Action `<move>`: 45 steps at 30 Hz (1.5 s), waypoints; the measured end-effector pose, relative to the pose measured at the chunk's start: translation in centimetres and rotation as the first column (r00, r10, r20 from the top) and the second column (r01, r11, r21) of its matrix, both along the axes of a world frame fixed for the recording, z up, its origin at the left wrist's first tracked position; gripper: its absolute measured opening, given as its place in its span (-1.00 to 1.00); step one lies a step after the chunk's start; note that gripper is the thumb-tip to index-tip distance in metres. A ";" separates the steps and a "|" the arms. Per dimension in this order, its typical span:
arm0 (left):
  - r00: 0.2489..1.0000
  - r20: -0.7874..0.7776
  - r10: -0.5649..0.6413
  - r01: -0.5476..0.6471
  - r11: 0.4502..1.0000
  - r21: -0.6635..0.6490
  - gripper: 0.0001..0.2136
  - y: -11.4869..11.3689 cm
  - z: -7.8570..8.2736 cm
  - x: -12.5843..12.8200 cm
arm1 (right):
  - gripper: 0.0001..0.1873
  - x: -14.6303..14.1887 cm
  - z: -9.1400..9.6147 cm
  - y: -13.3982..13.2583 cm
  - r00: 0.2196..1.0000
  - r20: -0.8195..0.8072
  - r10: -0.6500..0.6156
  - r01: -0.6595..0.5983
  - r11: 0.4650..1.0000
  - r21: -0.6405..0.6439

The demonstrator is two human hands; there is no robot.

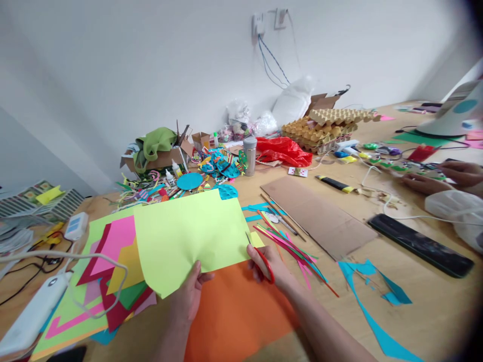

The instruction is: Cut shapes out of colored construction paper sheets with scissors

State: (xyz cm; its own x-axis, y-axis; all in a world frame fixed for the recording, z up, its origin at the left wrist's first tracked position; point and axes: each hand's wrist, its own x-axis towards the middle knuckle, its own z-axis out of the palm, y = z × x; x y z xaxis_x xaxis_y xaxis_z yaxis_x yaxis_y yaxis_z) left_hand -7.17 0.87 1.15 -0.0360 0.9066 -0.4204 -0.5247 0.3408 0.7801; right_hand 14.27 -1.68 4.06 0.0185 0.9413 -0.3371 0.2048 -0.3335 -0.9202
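Observation:
A large sheet of yellow-green paper [188, 231] is held up by my left hand [192, 291], the thumb on top and the fingers beneath its near edge. My right hand [266, 266] grips a pair of red-handled scissors [266, 261]. Their blades lie at the sheet's right edge; how far they are apart I cannot make out. Below both hands lies a sheet of orange paper [237, 311]. Several thin coloured paper strips [290, 246] are spread just right of the scissors.
Coloured paper sheets [116, 246] pile up at left, near a white cable. A cardboard piece [317, 216], a utility knife [334, 183], a black case [418, 244] and blue scraps [370, 306] lie at right. Behind stand a steel bottle [249, 156] and egg trays [320, 128]. Another person's hands [445, 176] work at far right.

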 end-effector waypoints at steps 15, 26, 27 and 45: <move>0.991 -0.089 -0.100 0.095 0.994 -0.056 -0.73 -0.3 -0.4 -0.2 | -0.36 0.5 -0.4 0.1 0.999 0.036 0.012 -0.013 0.999 0.050; 0.985 -0.139 -0.105 0.100 0.994 -0.040 -0.77 -0.4 -0.3 -0.1 | -0.37 0.4 -1.2 0.3 0.999 0.034 -0.022 0.020 0.997 0.078; 0.985 -0.140 -0.102 0.098 0.995 -0.035 -0.77 -0.4 -0.3 -0.1 | -0.38 0.3 -1.2 0.3 0.999 0.044 -0.028 0.025 0.997 0.076; 0.981 -0.152 -0.122 0.116 0.992 -0.051 -0.69 -0.4 -0.4 -0.2 | -0.42 0.2 -1.5 0.5 0.996 0.043 -0.077 0.074 0.995 0.071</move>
